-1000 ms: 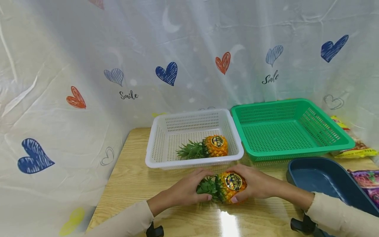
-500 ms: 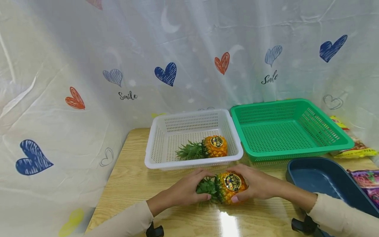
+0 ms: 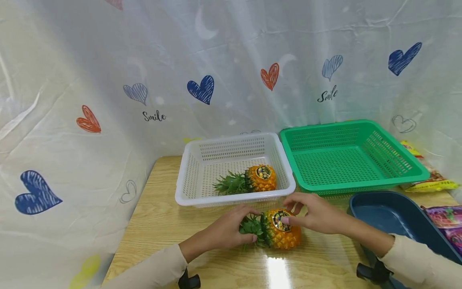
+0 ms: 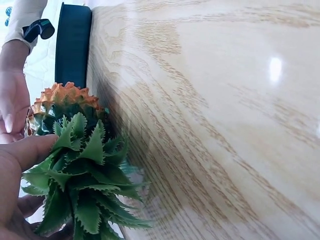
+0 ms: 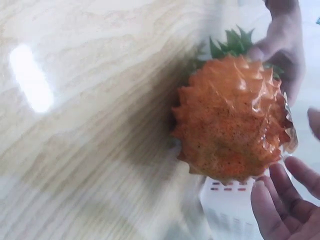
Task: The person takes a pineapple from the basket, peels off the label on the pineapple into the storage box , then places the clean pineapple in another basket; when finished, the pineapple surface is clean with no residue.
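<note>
A small pineapple [image 3: 286, 239] with orange skin, a green leafy crown and a dark round label [image 3: 279, 220] lies on its side on the wooden table. My left hand [image 3: 224, 229] holds its crown; in the left wrist view the thumb lies against the spiky leaves [image 4: 87, 185]. Over the fruit's label end is my right hand [image 3: 317, 214], thumb and fingers parted. From the right wrist view its fingers [image 5: 285, 200] are spread beside the orange skin [image 5: 227, 120], gripping nothing. Another pineapple [image 3: 261, 178] lies in the white basket [image 3: 231, 198] behind.
A green basket [image 3: 364, 185] stands right of the white one, against the printed curtain [image 3: 231, 52]. Beyond my right forearm is a dark blue tray [image 3: 379, 210]. Snack bags, one yellow [image 3: 434, 185] and one purple [image 3: 445, 218], lie at the right edge.
My right hand has let go of the pineapple's body and risen slightly, up and back over the label. The left hand keeps its hold on the crown.
</note>
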`<state>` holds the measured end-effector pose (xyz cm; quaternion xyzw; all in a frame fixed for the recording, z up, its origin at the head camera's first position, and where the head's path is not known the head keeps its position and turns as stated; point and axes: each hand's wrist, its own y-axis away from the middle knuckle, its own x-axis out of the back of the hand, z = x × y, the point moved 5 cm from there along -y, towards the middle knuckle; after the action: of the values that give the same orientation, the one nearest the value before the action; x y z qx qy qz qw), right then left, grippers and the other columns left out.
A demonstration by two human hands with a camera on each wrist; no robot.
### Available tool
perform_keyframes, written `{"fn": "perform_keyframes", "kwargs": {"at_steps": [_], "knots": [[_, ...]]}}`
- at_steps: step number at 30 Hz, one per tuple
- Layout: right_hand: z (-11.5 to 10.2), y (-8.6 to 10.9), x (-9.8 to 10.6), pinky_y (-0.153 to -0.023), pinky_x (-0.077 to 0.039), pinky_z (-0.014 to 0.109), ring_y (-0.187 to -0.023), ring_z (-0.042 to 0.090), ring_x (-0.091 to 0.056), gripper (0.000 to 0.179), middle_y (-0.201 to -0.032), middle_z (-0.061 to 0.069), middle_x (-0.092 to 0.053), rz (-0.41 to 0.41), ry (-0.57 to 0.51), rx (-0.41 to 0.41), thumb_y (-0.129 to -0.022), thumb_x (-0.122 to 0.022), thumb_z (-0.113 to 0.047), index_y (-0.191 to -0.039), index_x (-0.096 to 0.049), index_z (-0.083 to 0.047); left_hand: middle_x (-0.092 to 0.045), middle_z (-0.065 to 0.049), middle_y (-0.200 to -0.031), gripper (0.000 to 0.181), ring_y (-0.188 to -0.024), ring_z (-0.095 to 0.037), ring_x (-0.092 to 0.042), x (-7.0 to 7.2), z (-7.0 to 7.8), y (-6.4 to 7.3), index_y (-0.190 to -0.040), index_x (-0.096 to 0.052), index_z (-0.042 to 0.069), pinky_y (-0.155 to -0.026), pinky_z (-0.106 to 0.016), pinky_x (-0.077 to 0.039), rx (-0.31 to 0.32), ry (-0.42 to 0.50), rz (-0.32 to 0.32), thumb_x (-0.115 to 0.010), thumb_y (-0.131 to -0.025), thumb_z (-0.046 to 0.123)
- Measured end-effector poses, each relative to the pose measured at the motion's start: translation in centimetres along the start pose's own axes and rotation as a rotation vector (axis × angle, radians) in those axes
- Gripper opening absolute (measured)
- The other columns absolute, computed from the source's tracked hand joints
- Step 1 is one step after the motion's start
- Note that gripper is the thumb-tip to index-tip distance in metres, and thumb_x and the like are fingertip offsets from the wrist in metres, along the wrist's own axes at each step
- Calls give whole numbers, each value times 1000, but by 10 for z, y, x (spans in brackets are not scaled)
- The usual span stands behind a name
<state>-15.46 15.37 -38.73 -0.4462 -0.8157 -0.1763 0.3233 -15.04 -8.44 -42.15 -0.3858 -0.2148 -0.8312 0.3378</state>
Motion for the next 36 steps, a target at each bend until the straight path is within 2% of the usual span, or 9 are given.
{"fn": "perform_keyframes", "kwargs": {"at_steps": [4,12,18,25,31,36], "knots": [[-1,0,-2,-72,-53,29,-89,7,-60,37,-107,-6,-67,-9,59,11,-91,-71,-50,-111,-71,-19,-52,4,-144,57,-134,-21,-51,0,0,0,-141,-50,29,-103,-44,-48,15,10,-1,-74,-91,42],[0,-1,-3,-71,-52,27,-86,7,-60,34,-106,-6,-68,-3,69,17,-89,-73,-48,-109,-74,-19,-52,6,-143,57,-131,-18,-52,-1,-2,0,-140,-51,31,-102,-42,-49,45,28,2,-75,-90,44],[0,-1,-4,-72,-52,28,-87,7,-60,25,-107,-6,-67,0,51,16,-88,-75,-47,-100,-73,-25,-52,7,-143,57,-132,-17,-51,0,-2,0,-139,-52,31,-104,-42,-48,48,35,10,-76,-89,42],[-2,-1,-3,-72,-51,26,-86,6,-59,24,-105,-5,-65,4,5,9,-87,-76,-45,-95,-70,-23,-52,6,-144,57,-132,-19,-52,0,-1,1,-140,-52,30,-104,-43,-48,39,35,16,-76,-90,41],[-5,0,-2,-76,-52,32,-88,8,-60,17,-98,-7,-64,20,-23,36,-89,-77,-35,-90,-68,-22,-52,7,-143,57,-132,-19,-51,-1,-2,1,-139,-52,31,-103,-43,-48,47,35,20,-76,-89,42],[-9,1,-3,-75,-51,30,-85,6,-60,11,-97,-6,-63,23,-65,76,-90,-77,-26,-88,-68,-20,-54,6,-142,57,-132,-20,-52,0,0,1,-139,-53,28,-104,-44,-48,31,24,30,-77,-89,41]]}}
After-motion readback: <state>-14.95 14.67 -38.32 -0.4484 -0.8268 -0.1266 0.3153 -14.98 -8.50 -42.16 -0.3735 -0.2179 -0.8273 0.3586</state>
